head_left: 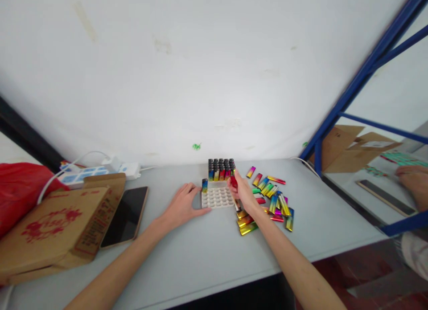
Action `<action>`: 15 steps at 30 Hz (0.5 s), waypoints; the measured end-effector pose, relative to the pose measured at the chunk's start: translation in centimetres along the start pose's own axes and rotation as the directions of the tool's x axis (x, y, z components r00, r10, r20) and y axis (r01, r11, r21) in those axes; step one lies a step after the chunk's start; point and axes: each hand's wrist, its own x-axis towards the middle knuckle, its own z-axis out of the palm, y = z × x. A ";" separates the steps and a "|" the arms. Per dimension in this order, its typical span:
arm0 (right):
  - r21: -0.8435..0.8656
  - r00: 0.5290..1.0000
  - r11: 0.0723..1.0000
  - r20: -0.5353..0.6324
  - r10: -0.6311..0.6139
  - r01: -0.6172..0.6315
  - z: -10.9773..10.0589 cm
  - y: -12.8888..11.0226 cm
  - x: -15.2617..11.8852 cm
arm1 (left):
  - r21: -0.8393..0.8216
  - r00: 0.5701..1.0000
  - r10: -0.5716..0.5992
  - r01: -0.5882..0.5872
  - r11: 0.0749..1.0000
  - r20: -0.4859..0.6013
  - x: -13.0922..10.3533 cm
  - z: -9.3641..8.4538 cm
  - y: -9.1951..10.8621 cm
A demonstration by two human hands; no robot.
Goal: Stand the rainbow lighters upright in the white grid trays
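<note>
Broadly, the grey worktop (187, 265) is bordered by a blue frame (408, 223) at its right edge. A cardboard box (67, 230) fills its left end, with a red bag (25, 189) overlapping the box and a power strip (133, 169) partly hidden behind it toward the back edge. A dark phone (126, 216) lies just right of the box. At the middle, the left hand (180, 205) spreads, its grip slack, against the left edge of a white pocketed tray (217, 206). Black-topped lighters (219, 169) stand in rows behind. Loose lighters (274, 202) scatter right of the tray, some hidden by the right forearm. A blue-yellow lighter (204, 185) stands at the tray's back-left corner. The right hand (243, 195), covering its back-right corner, grasps a red lighter (233, 182).
</note>
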 end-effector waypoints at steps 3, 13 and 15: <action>-0.080 0.991 0.988 0.037 -0.128 0.131 0.7 -0.3 -0.3 | -0.004 1.000 -0.013 0.013 1.000 0.025 -0.1 -0.1 -0.1; -0.602 0.899 0.682 0.157 -0.409 0.416 2.4 0.0 -1.1 | -0.049 0.999 0.035 -0.034 0.998 0.026 -0.5 -0.5 -0.5; -0.626 0.902 0.663 0.167 -0.399 0.410 2.6 0.3 -1.0 | -0.048 0.999 0.035 -0.033 0.998 0.037 -0.5 -0.5 -0.4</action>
